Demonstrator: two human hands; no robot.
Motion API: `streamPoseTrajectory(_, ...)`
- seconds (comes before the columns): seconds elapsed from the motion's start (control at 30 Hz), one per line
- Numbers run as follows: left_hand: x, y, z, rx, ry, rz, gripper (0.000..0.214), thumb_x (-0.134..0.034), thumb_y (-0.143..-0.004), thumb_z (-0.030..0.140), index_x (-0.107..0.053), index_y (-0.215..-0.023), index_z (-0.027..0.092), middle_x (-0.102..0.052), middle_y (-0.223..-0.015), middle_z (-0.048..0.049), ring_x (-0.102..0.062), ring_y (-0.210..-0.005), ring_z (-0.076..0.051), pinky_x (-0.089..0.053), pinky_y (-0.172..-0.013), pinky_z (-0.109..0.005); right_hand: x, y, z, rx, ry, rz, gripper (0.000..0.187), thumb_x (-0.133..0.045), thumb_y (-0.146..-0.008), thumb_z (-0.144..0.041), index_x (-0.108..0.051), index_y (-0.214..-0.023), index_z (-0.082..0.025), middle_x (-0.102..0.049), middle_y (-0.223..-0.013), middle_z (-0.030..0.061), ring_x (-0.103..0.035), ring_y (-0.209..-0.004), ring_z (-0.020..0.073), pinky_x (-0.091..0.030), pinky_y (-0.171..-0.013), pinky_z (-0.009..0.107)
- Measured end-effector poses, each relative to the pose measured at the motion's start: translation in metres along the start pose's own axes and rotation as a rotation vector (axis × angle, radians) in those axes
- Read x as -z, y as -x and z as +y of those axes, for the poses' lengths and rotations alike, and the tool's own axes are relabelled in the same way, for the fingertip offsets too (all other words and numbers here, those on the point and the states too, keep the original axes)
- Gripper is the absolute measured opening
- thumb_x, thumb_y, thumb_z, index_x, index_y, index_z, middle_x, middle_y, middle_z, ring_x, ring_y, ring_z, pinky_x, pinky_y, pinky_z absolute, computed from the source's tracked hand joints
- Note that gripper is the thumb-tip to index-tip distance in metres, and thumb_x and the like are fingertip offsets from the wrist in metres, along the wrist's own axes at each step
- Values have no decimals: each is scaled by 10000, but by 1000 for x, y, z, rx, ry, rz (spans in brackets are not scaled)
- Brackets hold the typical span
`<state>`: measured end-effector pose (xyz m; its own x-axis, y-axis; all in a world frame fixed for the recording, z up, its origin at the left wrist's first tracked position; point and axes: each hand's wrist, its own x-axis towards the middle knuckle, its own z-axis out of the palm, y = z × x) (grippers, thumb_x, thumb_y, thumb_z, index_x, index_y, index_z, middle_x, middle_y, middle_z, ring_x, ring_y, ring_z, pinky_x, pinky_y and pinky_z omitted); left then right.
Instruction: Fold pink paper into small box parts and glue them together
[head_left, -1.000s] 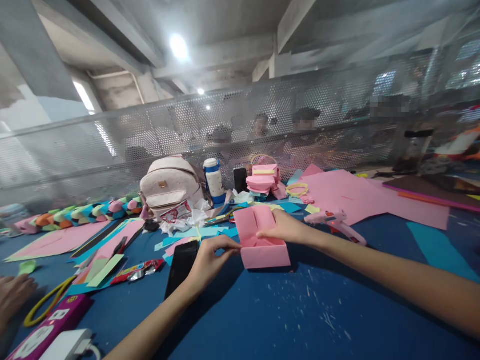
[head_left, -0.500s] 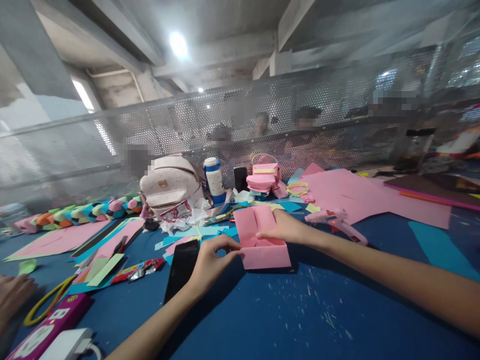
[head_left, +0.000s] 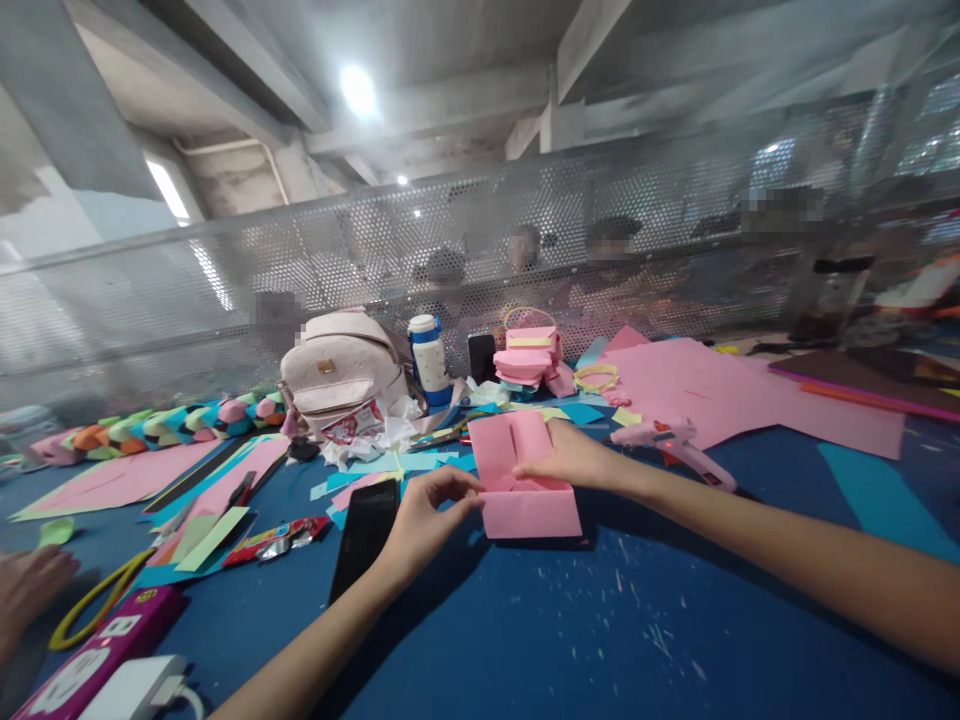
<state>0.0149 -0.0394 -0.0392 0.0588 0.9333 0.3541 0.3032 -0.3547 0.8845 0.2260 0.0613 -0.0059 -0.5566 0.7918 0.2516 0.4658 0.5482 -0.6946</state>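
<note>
A folded pink paper box (head_left: 531,515) stands on the blue table in front of me, its back flap raised. My left hand (head_left: 435,515) pinches the box's left front corner between thumb and fingers. From the right, my right hand (head_left: 570,455) grips the back flap, with the thumb inside the box and the fingers hidden behind the paper. Just left of my left hand lies a black phone (head_left: 364,535), partly covered by the wrist. Beyond my right forearm a pink glue gun (head_left: 671,440) rests on its side.
At the back stand a pale backpack (head_left: 341,365), a white and blue bottle (head_left: 430,360) and a pink paper bag (head_left: 527,355). Pink paper sheets (head_left: 697,385) spread to the right. A purple power strip (head_left: 112,645) and another person's hand (head_left: 34,585) are at the left edge.
Both my hands keep the same hold on the pink paper box, which has hardly moved. The other person's hand at the left has shifted slightly to the right.
</note>
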Motion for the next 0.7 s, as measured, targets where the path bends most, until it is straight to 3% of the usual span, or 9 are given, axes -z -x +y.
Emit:
streamPoseTrajectory(0.17,0,0,1,-1,42,-11,154,-708,-783,310,-698,-836,166,-670,-740,-38,-605,-685,-156,-495,-691,-300,-1,0,0,10,4,2,429,-784,-628,-315,-713,-1025,-167,-728,-935,63,-662,-850,268,-550,-742,379)
streamPoseTrajectory(0.47,0,-1,1,11,138,-32,176,-720,-770,298,-623,-830,164,-625,-736,-8,-584,-667,-123,-473,-662,-249,0,-2,5,-19,32,18,355,-787,-612,-363,-724,-884,-142,-707,-799,50,-642,-768,252,-538,-657,344)
streamPoseTrajectory(0.7,1,-2,1,28,186,-38,226,-733,-759,341,-599,-818,168,-611,-743,-12,-579,-663,-125,-487,-668,-258,3,0,-3,15,-1,5,413,-773,-630,-297,-712,-1012,-151,-726,-885,58,-650,-817,253,-541,-684,327)
